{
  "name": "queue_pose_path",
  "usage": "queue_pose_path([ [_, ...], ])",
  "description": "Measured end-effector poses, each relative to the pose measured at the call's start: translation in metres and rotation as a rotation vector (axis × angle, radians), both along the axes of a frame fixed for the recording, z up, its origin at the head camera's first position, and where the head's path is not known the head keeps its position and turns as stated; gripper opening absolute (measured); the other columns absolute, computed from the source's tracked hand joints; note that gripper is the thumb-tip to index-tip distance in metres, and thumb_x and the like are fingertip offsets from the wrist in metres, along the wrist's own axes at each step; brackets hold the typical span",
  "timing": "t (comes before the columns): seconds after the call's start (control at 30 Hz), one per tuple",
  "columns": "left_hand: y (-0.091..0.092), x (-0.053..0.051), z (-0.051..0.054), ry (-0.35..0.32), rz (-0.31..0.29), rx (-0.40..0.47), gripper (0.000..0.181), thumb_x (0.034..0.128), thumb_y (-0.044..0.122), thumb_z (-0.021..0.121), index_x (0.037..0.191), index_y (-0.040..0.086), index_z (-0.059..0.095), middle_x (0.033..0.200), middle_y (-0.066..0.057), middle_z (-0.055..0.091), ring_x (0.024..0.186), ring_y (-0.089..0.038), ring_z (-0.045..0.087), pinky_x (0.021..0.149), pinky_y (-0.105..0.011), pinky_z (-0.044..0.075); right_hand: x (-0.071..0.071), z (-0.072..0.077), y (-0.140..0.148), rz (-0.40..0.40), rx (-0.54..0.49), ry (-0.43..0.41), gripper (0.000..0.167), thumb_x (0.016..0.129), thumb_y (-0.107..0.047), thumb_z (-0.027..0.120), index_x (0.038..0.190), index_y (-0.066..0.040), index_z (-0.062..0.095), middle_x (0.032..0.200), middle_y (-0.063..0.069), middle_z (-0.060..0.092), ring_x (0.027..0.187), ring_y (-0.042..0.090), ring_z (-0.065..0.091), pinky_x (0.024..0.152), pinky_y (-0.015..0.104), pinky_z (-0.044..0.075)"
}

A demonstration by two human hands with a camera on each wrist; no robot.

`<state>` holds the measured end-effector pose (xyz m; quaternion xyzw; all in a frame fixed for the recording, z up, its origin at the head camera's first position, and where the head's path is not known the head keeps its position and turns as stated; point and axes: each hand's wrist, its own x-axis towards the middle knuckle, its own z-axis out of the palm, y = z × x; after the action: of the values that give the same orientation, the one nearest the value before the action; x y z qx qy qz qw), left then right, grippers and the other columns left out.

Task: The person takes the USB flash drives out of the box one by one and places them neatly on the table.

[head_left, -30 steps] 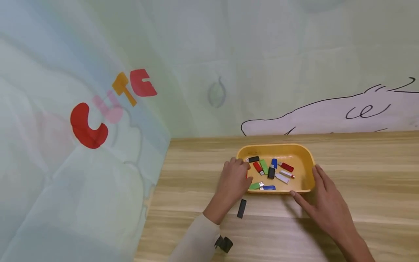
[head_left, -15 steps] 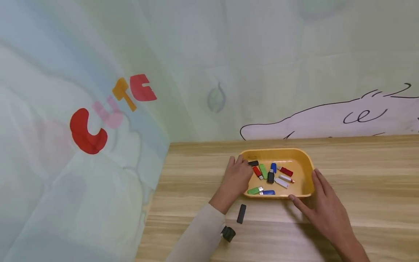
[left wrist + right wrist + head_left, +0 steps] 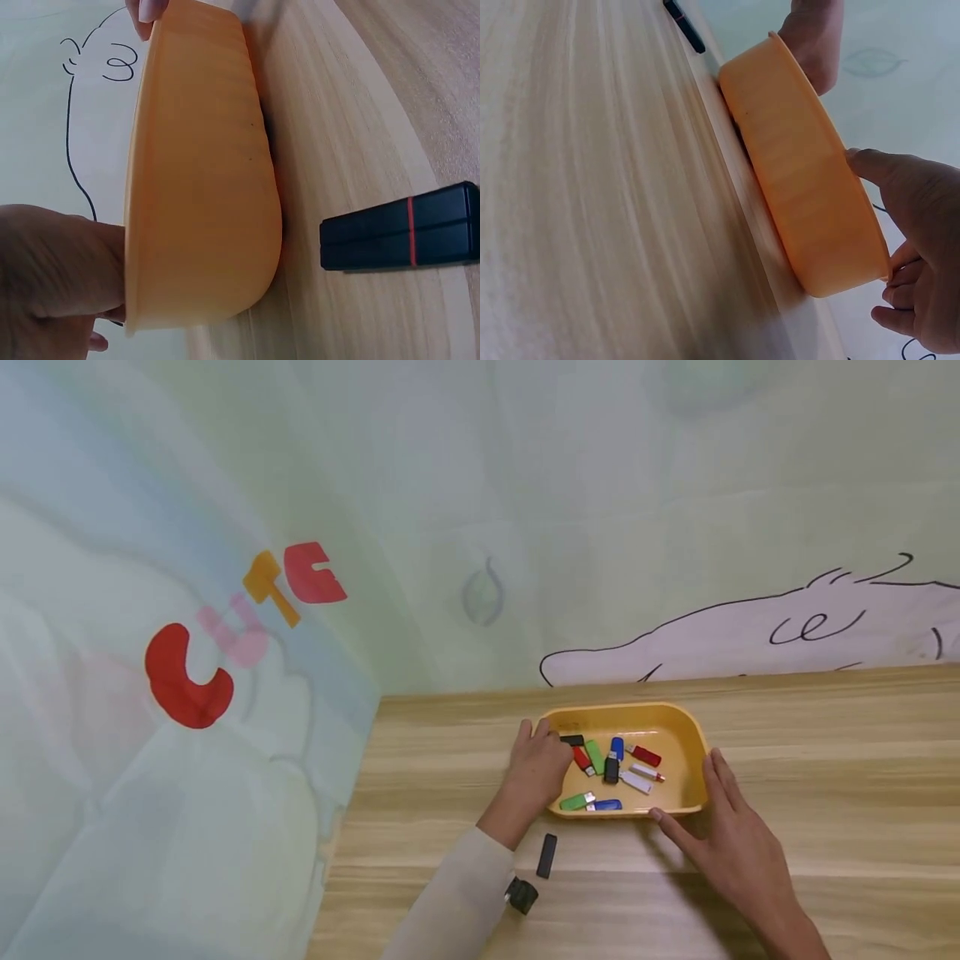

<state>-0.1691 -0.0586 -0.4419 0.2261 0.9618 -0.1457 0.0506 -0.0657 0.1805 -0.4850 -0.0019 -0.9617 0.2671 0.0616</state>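
A yellow plastic tray point(image 3: 675, 727) stands on the wooden table, holding several USB sticks: green point(image 3: 577, 802), blue point(image 3: 606, 805), dark red point(image 3: 645, 756), white point(image 3: 636, 782) and black point(image 3: 611, 768). My left hand point(image 3: 534, 768) reaches over the tray's left end, its bent fingers beside a black stick point(image 3: 572, 741) and a red stick point(image 3: 583, 762). The fingertips are hidden, so any hold there cannot be seen. My right hand point(image 3: 738, 835) holds the right front corner, thumb point(image 3: 866, 159) on the front rim and fingers along the right end.
A black stick point(image 3: 547, 856) lies on the table in front of the tray; a red stripe crosses it in the left wrist view. Behind the table point(image 3: 465, 727) hangs a printed cloth point(image 3: 420, 527), continuing along the left side.
My left fingers have shifted slightly toward the back of the tray, covering the black stick's end. The thumb and red thing seen at the left end are now hidden. The right hand keeps its hold.
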Motion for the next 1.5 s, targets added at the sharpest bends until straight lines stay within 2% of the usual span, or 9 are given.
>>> queue_pose_path([
  [0.23,-0.003,0.006,0.002,-0.019,0.012,0.047,0.012,0.0904,0.03,0.085,0.096,0.021,0.079,0.094,0.004,0.071,0.101,-0.019,0.047,0.087,-0.038,0.03,0.001,0.0,-0.001,-0.004,-0.01,-0.065,0.121,0.09,-0.065,0.075,0.168,0.003,0.012,0.172,0.03,0.02,0.133,0.067,0.047,0.093,0.073,0.05],
  [0.43,-0.01,0.017,0.004,-0.042,0.047,0.134,0.047,0.0863,0.047,0.087,0.119,0.016,0.075,0.112,0.001,0.07,0.107,-0.02,0.054,0.095,-0.04,0.037,0.001,-0.001,0.0,0.004,-0.068,-0.137,0.122,0.092,-0.066,0.072,0.169,0.0,0.004,0.175,0.029,0.01,0.141,0.066,0.037,0.103,0.075,0.042],
  [0.53,-0.013,0.024,0.007,-0.046,0.076,0.226,0.059,0.0849,0.049,0.088,0.129,0.014,0.071,0.123,-0.001,0.069,0.114,-0.02,0.059,0.102,-0.041,0.04,0.002,-0.001,0.0,0.002,-0.083,-0.17,0.123,0.093,-0.067,0.07,0.169,-0.001,0.0,0.175,0.028,0.006,0.144,0.065,0.034,0.107,0.075,0.039],
  [0.7,-0.014,0.033,0.015,-0.079,0.12,0.393,0.063,0.0852,0.041,0.09,0.136,0.012,0.066,0.132,-0.004,0.066,0.118,-0.018,0.063,0.109,-0.041,0.04,0.002,-0.001,0.002,-0.015,-0.107,-0.175,0.123,0.093,-0.067,0.071,0.169,-0.001,0.0,0.175,0.028,0.006,0.145,0.065,0.033,0.108,0.076,0.037],
  [0.83,-0.016,0.038,0.02,-0.11,0.132,0.474,0.066,0.0863,0.035,0.09,0.141,0.012,0.062,0.138,-0.005,0.062,0.122,-0.018,0.062,0.112,-0.041,0.042,0.002,0.0,0.002,-0.031,-0.158,-0.168,0.122,0.092,-0.064,0.073,0.169,-0.002,0.002,0.175,0.027,0.007,0.147,0.065,0.031,0.11,0.076,0.034],
  [1.07,-0.022,0.048,0.026,-0.177,0.172,0.656,0.067,0.0882,0.027,0.088,0.146,0.012,0.058,0.147,-0.005,0.056,0.128,-0.024,0.053,0.107,-0.04,0.05,0.001,0.0,0.002,-0.031,-0.275,-0.109,0.119,0.092,-0.052,0.08,0.169,-0.002,0.006,0.174,0.031,0.011,0.152,0.062,0.025,0.114,0.076,0.029],
  [1.17,-0.025,0.051,0.029,-0.18,0.186,0.713,0.068,0.0881,0.024,0.088,0.147,0.012,0.058,0.148,-0.005,0.055,0.13,-0.025,0.051,0.108,-0.042,0.05,0.0,0.002,0.001,-0.028,-0.295,-0.103,0.119,0.091,-0.05,0.082,0.169,0.002,0.008,0.173,0.033,0.013,0.148,0.062,0.035,0.113,0.072,0.036],
  [1.3,-0.03,0.058,0.033,-0.174,0.165,0.754,0.068,0.0878,0.024,0.088,0.147,0.013,0.057,0.147,-0.004,0.055,0.128,-0.023,0.052,0.106,-0.042,0.05,-0.001,0.004,-0.001,-0.027,-0.312,-0.095,0.118,0.09,-0.044,0.085,0.168,0.003,0.01,0.171,0.034,0.018,0.139,0.061,0.047,0.105,0.064,0.049],
  [1.5,-0.036,0.069,0.036,-0.184,0.08,0.777,0.065,0.0874,0.023,0.089,0.144,0.014,0.059,0.143,0.0,0.059,0.12,-0.016,0.059,0.11,-0.042,0.043,-0.004,0.006,-0.004,-0.014,-0.368,-0.063,0.116,0.089,-0.036,0.088,0.169,0.0,0.013,0.17,0.033,0.024,0.142,0.057,0.047,0.104,0.057,0.048],
])
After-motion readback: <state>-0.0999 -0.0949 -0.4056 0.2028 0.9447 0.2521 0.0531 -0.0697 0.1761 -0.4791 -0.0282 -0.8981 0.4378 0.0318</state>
